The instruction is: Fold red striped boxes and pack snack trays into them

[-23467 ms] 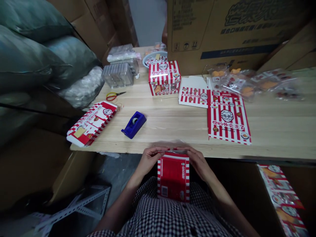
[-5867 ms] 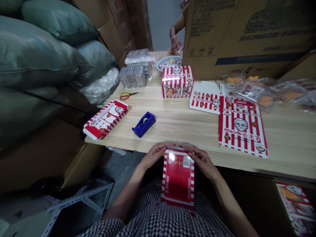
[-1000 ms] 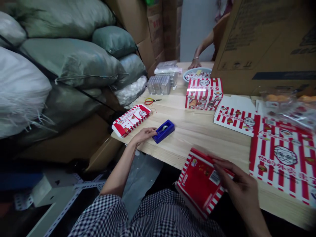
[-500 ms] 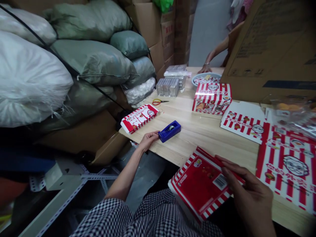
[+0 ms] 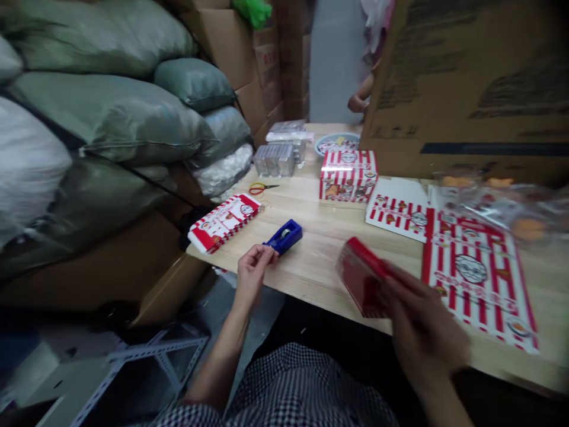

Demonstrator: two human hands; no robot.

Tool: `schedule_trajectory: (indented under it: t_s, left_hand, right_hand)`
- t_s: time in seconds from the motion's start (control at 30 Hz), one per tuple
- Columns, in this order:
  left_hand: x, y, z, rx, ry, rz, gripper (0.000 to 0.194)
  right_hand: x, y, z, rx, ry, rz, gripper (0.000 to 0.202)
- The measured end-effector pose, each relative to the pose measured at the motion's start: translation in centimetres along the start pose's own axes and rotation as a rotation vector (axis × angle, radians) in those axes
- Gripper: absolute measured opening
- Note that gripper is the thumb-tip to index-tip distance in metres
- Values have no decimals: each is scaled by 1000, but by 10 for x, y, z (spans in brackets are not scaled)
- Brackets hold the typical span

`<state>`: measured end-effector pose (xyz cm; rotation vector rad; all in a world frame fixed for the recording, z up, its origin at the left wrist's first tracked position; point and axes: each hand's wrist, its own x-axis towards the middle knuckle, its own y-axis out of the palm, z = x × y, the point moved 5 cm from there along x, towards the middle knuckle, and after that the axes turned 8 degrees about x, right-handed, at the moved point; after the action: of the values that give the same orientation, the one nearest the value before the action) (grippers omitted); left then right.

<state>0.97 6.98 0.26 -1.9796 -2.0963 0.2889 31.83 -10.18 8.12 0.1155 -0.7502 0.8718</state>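
Left grip [image 5: 252,264] pinched closed at a blue tape dispenser [image 5: 291,237]; right grip [image 5: 429,323] holding a red box [image 5: 359,276]. Beyond them, a striped box [image 5: 348,176] looks assembled; flat cartons [image 5: 489,290] beside the right grip seem unstarted.

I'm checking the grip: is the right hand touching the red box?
Touching: the head view, though blurred, shows the right hand holding the red box by one end.

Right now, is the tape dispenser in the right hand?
No, the right hand holds a red box, while the tape dispenser sits on the table by the left hand.
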Motion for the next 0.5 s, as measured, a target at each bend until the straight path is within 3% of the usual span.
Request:
schedule_trajectory:
  t_s: [0.07, 0.13, 0.2, 0.27, 0.33, 0.5]
  left_hand:
    - [-28, 22, -49, -147, 48, 94, 23]
    - [-54, 48, -91, -280, 54, 262, 22]
    - [-71, 74, -116, -355, 8, 409, 23]
    - [-77, 94, -121, -384, -42, 479, 25]
    - [-75, 106, -113, -383, -77, 473, 27]
    - [-68, 118, -89, -379, -127, 483, 31]
  right_hand:
    - [0, 21, 4, -11, -153, 122, 40]
    - [-3, 38, 5, 17, -256, 196, 46]
    - [-7, 45, 2, 52, -287, 191, 50]
    - [-10, 47, -1, 82, -285, 194, 51]
    - [-13, 48, -1, 94, -265, 223, 51]
    - [-11, 46, 2, 75, -232, 237, 58]
